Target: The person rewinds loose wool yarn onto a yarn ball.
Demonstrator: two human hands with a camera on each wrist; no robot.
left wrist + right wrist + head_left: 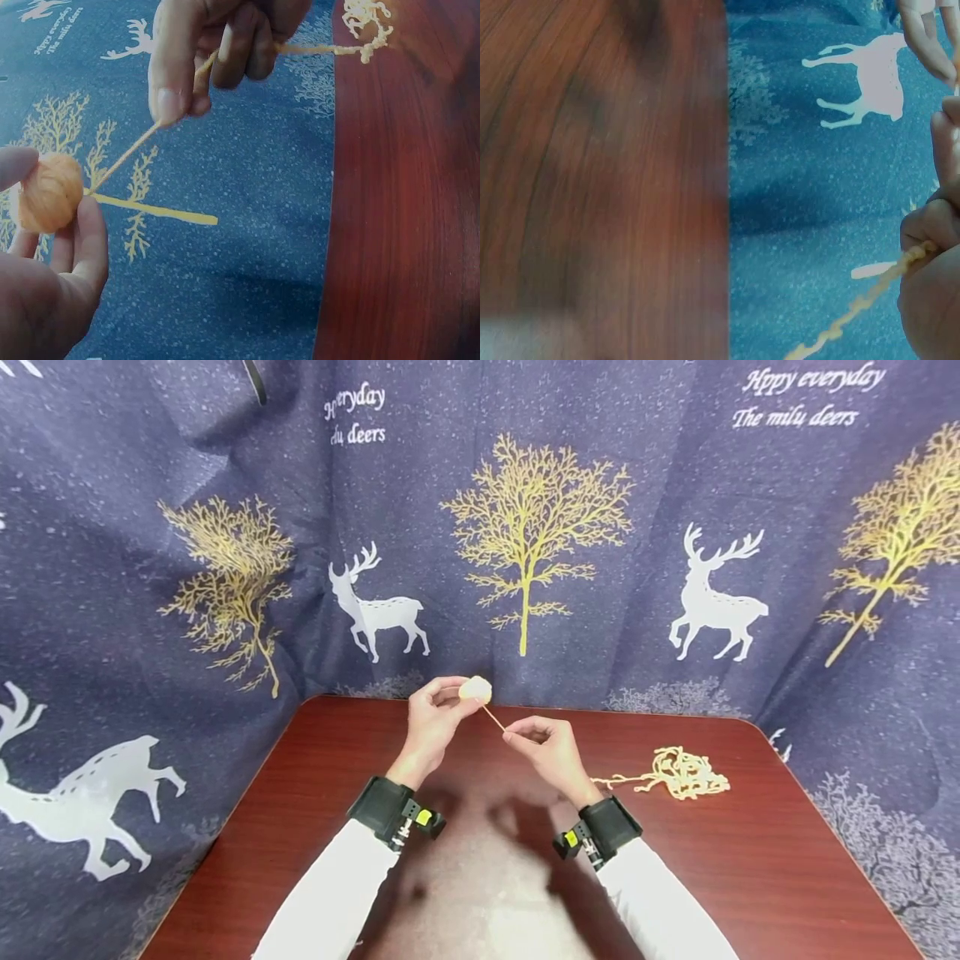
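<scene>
A small ball of pale yellow yarn (51, 193) sits between the thumb and fingers of my left hand (432, 720), raised above the far edge of the table. From the ball a taut strand (492, 718) runs to my right hand (550, 750), which pinches it between thumb and forefinger. In the left wrist view the strand passes on through the right hand's curled fingers (238, 49). It leaves behind that hand as a loose tail (855, 306), leading to a tangled heap of the same yarn (686, 774) on the table's right side.
The reddish-brown wooden table (757, 852) has rounded far corners. A dark blue curtain (585, 610) printed with white deer and golden trees hangs behind and at both sides. Each wrist wears a black band (609, 827) with a small camera.
</scene>
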